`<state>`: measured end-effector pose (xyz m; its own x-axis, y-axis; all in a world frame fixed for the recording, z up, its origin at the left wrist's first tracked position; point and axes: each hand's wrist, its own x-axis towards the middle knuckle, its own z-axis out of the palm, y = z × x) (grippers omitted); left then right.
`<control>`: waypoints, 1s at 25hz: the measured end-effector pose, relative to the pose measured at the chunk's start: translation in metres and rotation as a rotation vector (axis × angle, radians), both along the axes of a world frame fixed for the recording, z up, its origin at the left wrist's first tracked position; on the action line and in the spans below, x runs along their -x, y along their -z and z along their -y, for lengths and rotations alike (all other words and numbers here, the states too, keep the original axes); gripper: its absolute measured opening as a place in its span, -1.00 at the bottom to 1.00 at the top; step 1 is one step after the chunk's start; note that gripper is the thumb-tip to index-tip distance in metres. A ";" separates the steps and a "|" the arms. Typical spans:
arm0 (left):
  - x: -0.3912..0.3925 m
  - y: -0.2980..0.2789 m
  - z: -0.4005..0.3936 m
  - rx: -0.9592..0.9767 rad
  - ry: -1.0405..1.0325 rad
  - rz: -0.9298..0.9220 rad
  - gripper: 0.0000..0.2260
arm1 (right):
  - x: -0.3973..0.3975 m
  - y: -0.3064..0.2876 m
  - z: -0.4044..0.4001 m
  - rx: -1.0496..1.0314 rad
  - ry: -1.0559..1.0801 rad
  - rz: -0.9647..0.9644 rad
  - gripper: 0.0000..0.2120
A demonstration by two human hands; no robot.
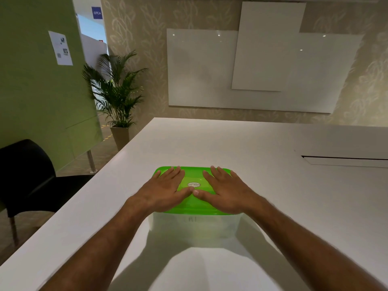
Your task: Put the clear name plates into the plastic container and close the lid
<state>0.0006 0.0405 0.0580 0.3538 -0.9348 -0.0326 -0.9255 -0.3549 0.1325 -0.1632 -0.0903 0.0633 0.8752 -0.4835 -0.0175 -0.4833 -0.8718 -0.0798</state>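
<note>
A clear plastic container (pixel 194 226) stands on the white table (pixel 273 196) right in front of me. Its bright green lid (pixel 193 176) lies on top of it, with a round sticker in the middle. My left hand (pixel 163 189) presses flat on the left half of the lid with straight fingers. On the right half lies my right hand (pixel 223 190), equally flat. The two thumbs meet near the lid's front edge. No name plates can be made out through the container's cloudy wall.
A long cable slot (pixel 344 160) is set into the table at the right. A black chair (pixel 31 177) stands at the left, beside the table's left edge. Behind it are a green partition and a potted palm (pixel 117 91).
</note>
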 end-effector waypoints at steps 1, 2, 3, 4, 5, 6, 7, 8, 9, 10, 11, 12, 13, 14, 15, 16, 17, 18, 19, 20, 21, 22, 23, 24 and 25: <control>0.000 0.000 0.001 -0.014 -0.001 0.000 -0.35 | 0.000 0.000 0.000 0.002 0.000 -0.009 0.03; 0.000 -0.001 0.001 -0.026 0.000 0.000 -0.35 | -0.001 0.000 0.000 0.004 0.002 -0.013 -0.03; 0.001 -0.002 0.001 -0.035 0.004 -0.002 -0.35 | 0.000 -0.001 0.001 0.005 0.004 -0.020 -0.09; 0.001 -0.003 0.001 -0.038 0.005 0.000 -0.35 | 0.000 -0.001 0.001 0.006 0.004 -0.034 -0.12; 0.001 -0.003 0.001 -0.042 0.006 0.004 -0.35 | -0.001 -0.002 0.001 0.005 0.002 -0.049 -0.14; 0.001 -0.003 0.001 -0.047 0.006 0.007 -0.36 | -0.001 -0.002 0.001 0.002 0.002 -0.058 -0.14; 0.001 -0.003 0.001 -0.050 0.006 0.011 -0.36 | -0.002 -0.001 0.001 -0.004 0.004 -0.063 -0.15; 0.001 -0.002 0.000 -0.051 0.005 0.018 -0.36 | -0.002 -0.001 0.001 -0.006 0.008 -0.068 -0.15; 0.001 -0.002 0.000 -0.044 0.004 0.027 -0.35 | -0.002 -0.001 0.001 -0.002 0.012 -0.064 -0.14; 0.002 -0.002 0.000 -0.039 0.001 0.031 -0.35 | -0.001 -0.001 0.000 0.000 0.014 -0.058 -0.14; 0.003 -0.002 -0.001 -0.034 0.003 0.027 -0.35 | -0.001 0.000 0.000 0.001 0.008 -0.048 -0.13; 0.003 -0.001 -0.001 -0.028 -0.001 0.031 -0.34 | -0.001 0.000 0.000 0.005 0.013 -0.042 -0.12; 0.004 -0.001 -0.001 -0.020 -0.002 0.032 -0.34 | -0.001 -0.001 -0.001 0.007 0.011 -0.035 -0.10; 0.004 -0.001 -0.002 -0.012 -0.004 0.029 -0.34 | 0.000 -0.001 -0.002 0.004 0.011 -0.026 -0.07; 0.005 -0.001 -0.003 -0.001 -0.003 0.025 -0.34 | 0.000 -0.001 -0.002 0.000 0.010 -0.017 -0.02; 0.005 -0.001 -0.003 0.014 -0.005 0.023 -0.34 | 0.000 -0.001 -0.002 -0.006 0.006 -0.008 0.03; 0.005 -0.001 -0.004 0.031 -0.006 0.019 -0.34 | 0.001 -0.001 -0.002 -0.014 0.002 0.004 0.06; 0.006 -0.001 -0.006 0.050 -0.010 0.017 -0.34 | 0.001 -0.002 -0.002 -0.020 0.005 0.014 0.08; 0.006 -0.001 -0.006 0.059 -0.013 0.006 -0.33 | 0.001 -0.002 -0.001 -0.023 0.003 0.032 0.08; 0.006 -0.001 -0.007 0.067 -0.020 -0.015 -0.30 | 0.002 -0.002 -0.002 -0.033 0.002 0.036 0.06; 0.006 -0.001 -0.008 0.077 -0.025 -0.036 -0.24 | 0.003 -0.001 -0.002 -0.047 0.000 0.060 0.02; 0.007 -0.002 -0.010 0.099 -0.025 -0.042 -0.18 | 0.004 -0.002 -0.004 -0.057 -0.004 0.097 -0.03; 0.008 -0.003 -0.012 0.132 -0.017 -0.053 -0.17 | 0.007 -0.002 -0.003 -0.076 -0.011 0.153 -0.07; 0.010 -0.005 -0.011 0.190 -0.009 -0.050 -0.22 | 0.009 -0.004 -0.004 -0.077 -0.006 0.232 -0.11; 0.012 -0.006 -0.011 0.240 0.007 -0.041 -0.28 | 0.011 -0.006 -0.004 -0.088 -0.012 0.333 -0.14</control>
